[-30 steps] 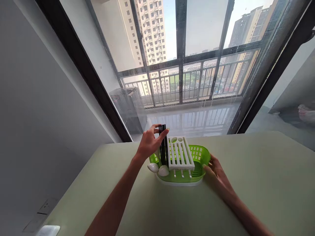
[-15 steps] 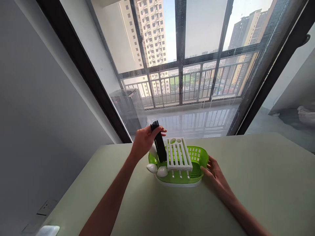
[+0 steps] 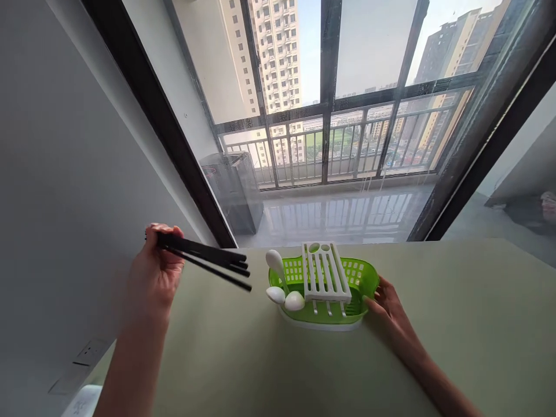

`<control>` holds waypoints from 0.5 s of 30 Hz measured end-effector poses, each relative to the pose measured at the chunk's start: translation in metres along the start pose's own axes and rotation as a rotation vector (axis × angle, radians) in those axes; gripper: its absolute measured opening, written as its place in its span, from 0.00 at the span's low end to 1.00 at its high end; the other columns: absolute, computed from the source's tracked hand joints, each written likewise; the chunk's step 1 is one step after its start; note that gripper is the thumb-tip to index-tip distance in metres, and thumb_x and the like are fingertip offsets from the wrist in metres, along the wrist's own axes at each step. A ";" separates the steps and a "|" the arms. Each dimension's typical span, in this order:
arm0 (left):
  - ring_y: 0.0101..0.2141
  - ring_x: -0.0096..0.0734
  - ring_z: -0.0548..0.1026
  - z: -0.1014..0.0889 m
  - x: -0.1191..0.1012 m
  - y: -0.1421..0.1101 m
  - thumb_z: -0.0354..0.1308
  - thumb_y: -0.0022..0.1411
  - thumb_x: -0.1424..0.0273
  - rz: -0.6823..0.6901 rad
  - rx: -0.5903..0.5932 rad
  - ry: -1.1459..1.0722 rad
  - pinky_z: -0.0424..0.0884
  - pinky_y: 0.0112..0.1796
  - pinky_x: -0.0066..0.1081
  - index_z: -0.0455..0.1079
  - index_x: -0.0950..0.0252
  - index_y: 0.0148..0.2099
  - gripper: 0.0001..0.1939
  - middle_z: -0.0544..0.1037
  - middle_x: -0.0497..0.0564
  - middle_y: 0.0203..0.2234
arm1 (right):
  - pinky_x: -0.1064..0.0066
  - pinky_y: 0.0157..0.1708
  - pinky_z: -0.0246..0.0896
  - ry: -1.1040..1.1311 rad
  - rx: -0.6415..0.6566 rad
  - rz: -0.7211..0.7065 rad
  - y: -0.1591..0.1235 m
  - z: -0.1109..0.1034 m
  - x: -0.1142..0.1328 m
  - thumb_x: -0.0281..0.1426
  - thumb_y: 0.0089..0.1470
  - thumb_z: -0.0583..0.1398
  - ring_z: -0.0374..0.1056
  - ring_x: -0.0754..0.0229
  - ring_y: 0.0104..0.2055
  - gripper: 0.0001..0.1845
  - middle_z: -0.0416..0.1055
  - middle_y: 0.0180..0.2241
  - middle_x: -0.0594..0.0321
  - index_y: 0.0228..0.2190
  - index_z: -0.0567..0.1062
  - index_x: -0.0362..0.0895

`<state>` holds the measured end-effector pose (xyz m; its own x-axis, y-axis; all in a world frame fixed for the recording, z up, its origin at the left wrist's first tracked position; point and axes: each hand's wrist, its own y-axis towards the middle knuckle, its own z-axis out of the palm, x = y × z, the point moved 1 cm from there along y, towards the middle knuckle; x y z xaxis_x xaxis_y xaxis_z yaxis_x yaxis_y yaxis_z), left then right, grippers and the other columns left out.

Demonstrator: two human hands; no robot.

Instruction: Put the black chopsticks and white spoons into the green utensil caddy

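My left hand [image 3: 163, 260] is closed around one end of a bundle of black chopsticks [image 3: 208, 255], held in the air left of the basket. Their free ends point right and fan slightly apart. On the table stands a green basket [image 3: 369, 278] with a white base. My right hand [image 3: 388, 304] grips its right end, thumb at the front rim and fingers round the outside. A white slotted rack [image 3: 328, 275] with small hooks sits across the basket's middle. In the left end stand white spoons: one upright [image 3: 274, 260], two leaning over the front rim [image 3: 294, 300].
The pale green table [image 3: 243, 370] reaches to a glass door with a dark frame [image 3: 204, 202]. A grey wall with a socket [image 3: 90, 350] runs along the left. A white object [image 3: 84, 401] lies at the lower left edge.
My left hand has lifted the black chopsticks out of the basket's left end and carried them left, turning them nearly level. My right hand keeps its hold on the basket.
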<state>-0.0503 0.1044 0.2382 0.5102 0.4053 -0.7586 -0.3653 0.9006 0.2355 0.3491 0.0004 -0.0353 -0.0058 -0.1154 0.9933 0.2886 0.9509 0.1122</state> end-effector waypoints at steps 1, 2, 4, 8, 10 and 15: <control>0.23 0.11 0.76 -0.008 0.001 -0.005 0.35 0.80 0.83 -0.093 -0.039 -0.004 0.79 0.38 0.15 0.64 0.65 0.33 0.24 0.73 0.39 0.21 | 0.46 0.62 0.65 -0.001 -0.002 0.004 0.000 -0.001 0.001 0.52 0.62 0.62 0.66 0.40 0.65 0.36 0.69 0.63 0.52 0.66 0.62 0.55; 0.21 0.10 0.74 -0.016 0.002 -0.011 0.31 0.79 0.85 -0.190 -0.071 -0.006 0.79 0.35 0.14 0.63 0.66 0.33 0.26 0.71 0.39 0.20 | 0.46 0.62 0.65 -0.001 -0.004 0.008 -0.001 -0.001 0.001 0.52 0.62 0.62 0.66 0.40 0.65 0.35 0.69 0.63 0.52 0.65 0.62 0.55; 0.15 0.09 0.67 -0.029 0.007 -0.025 0.27 0.78 0.86 -0.360 -0.091 0.004 0.75 0.28 0.10 0.63 0.66 0.33 0.28 0.65 0.38 0.18 | 0.47 0.61 0.66 0.001 -0.005 0.013 -0.001 -0.002 0.003 0.51 0.62 0.62 0.66 0.41 0.64 0.35 0.69 0.63 0.52 0.65 0.62 0.55; 0.12 0.11 0.59 -0.054 0.023 -0.049 0.32 0.80 0.82 -0.549 -0.118 0.052 0.59 0.13 0.10 0.62 0.66 0.32 0.25 0.57 0.37 0.17 | 0.49 0.61 0.66 0.003 0.015 0.012 -0.002 -0.003 0.006 0.51 0.63 0.62 0.65 0.41 0.65 0.35 0.68 0.63 0.52 0.65 0.62 0.55; 0.11 0.13 0.57 -0.066 0.031 -0.057 0.35 0.80 0.80 -0.592 -0.139 0.100 0.55 0.10 0.13 0.63 0.66 0.33 0.23 0.57 0.37 0.18 | 0.49 0.61 0.66 0.007 0.019 0.014 -0.002 -0.003 0.007 0.51 0.63 0.62 0.65 0.41 0.65 0.35 0.69 0.62 0.52 0.65 0.62 0.54; 0.12 0.13 0.53 -0.096 0.045 -0.074 0.48 0.79 0.74 -0.657 -0.166 0.274 0.51 0.09 0.16 0.68 0.68 0.37 0.15 0.58 0.37 0.20 | 0.48 0.61 0.65 0.013 0.015 0.013 -0.002 -0.004 0.006 0.51 0.63 0.62 0.66 0.41 0.65 0.35 0.68 0.63 0.51 0.66 0.62 0.54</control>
<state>-0.0747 0.0406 0.1286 0.4595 -0.2843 -0.8415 -0.1748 0.8999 -0.3995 0.3521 -0.0034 -0.0297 0.0105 -0.1066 0.9942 0.2738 0.9566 0.0997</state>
